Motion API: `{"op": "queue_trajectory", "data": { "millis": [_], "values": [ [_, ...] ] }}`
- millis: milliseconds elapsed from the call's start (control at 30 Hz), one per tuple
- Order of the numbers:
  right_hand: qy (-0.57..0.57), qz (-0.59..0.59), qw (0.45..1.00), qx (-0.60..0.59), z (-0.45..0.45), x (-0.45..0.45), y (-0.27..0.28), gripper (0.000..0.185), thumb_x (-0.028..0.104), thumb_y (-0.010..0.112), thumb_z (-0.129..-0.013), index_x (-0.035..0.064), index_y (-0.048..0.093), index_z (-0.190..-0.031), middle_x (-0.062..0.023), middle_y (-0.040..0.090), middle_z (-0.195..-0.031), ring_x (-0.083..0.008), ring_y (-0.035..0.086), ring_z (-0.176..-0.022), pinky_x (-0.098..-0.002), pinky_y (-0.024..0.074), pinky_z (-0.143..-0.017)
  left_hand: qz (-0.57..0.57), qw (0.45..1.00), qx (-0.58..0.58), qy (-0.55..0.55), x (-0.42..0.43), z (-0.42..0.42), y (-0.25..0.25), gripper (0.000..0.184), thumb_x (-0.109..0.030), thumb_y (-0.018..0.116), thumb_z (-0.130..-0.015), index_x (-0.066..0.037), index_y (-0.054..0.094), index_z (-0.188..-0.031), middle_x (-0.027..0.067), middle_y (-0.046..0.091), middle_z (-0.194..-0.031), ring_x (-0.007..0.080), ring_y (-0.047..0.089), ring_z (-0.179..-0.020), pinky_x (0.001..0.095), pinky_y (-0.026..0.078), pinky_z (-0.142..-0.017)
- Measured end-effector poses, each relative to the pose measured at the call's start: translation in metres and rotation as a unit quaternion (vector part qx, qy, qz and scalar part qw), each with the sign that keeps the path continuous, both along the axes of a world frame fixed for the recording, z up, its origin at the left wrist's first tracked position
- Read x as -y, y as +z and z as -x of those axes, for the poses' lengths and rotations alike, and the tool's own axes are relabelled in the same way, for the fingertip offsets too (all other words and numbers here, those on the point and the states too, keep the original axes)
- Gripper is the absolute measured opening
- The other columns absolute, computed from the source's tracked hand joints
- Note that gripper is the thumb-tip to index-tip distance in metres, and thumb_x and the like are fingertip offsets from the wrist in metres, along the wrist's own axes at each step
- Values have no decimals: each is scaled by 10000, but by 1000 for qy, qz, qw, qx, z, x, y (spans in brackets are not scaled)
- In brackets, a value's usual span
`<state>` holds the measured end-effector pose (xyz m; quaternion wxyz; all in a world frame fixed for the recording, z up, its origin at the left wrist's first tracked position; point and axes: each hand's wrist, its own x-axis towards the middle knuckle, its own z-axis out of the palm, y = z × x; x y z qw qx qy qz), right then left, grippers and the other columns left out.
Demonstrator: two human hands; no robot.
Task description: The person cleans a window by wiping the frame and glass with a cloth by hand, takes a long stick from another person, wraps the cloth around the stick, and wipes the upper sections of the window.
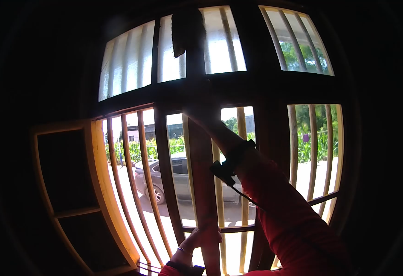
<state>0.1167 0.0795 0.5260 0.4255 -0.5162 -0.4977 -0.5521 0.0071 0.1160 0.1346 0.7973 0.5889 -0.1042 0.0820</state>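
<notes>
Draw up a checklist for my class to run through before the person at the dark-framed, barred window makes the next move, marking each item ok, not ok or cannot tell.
1. Left hand, with a thin bracelet, touching the dark upright window frame: ok.
2. Right hand, raised at the end of the red-sleeved arm, gripping firmly: cannot tell; its fingers do not show.
3. Brown wood-framed casement panel swung open at the left: ok.
4. Black cable from the black strapped wrist device secured: cannot tell.
5. Clear light on both hands: not ok; the upper one is lost in shadow.
</notes>
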Motion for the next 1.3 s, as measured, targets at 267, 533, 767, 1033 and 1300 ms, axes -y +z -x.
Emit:
{"op": "queue_trajectory", "data": {
  "millis": [267, 533, 767, 1033, 1300],
  "values": [
    [39, -202, 958, 199, -31, 22, 5, 419, 109, 655, -623, 23, 549, -1019, -158, 547, -983, -344, 493, -1011, -419, 432, -869, 57, 993, -1, -101, -3, -28, -15, 532, -450, 517, -891, 47, 509, -1079, 166, 606, -898, 288, 625, -822, 410, 520, -762],
    [1, 10, 1000, -4, -51, 66, -38, 505, 177, 674, -685, 66, 521, -1153, -182, 517, -1136, -347, 504, -1068, -432, 448, -865, 45, 997, -29, -61, -3, -33, -24, 536, -407, 655, -798, 39, 535, -1070, 151, 606, -964, 261, 624, -865, 388, 515, -795],
    [32, -150, 982, 113, -72, 32, 1, 472, 127, 663, -685, 8, 506, -1113, -192, 520, -1063, -353, 519, -996, -444, 448, -839, -25, 999, -20, 43, -12, -42, 8, 464, -392, 577, -865, 54, 561, -991, 148, 634, -835, 248, 649, -771, 365, 534, -733],
    [119, -117, 984, 68, -36, -46, -9, 603, 88, 641, -636, 34, 464, -1209, -205, 478, -1162, -405, 445, -1090, -480, 386, -927, -60, 942, 36, 328, -17, -31, -25, 399, -325, 549, -905, 70, 581, -859, 143, 637, -691, 237, 657, -623, 335, 551, -573],
    [115, -79, 988, 69, -11, -70, 2, 878, 222, 733, -664, 54, 245, -1375, -336, 272, -1294, -491, 396, -1137, -510, 448, -865, -31, 934, 32, 354, -38, 2, -12, 316, -243, 544, -897, 64, 585, -840, 149, 636, -699, 235, 656, -632, 341, 553, -583]
  ]
}}
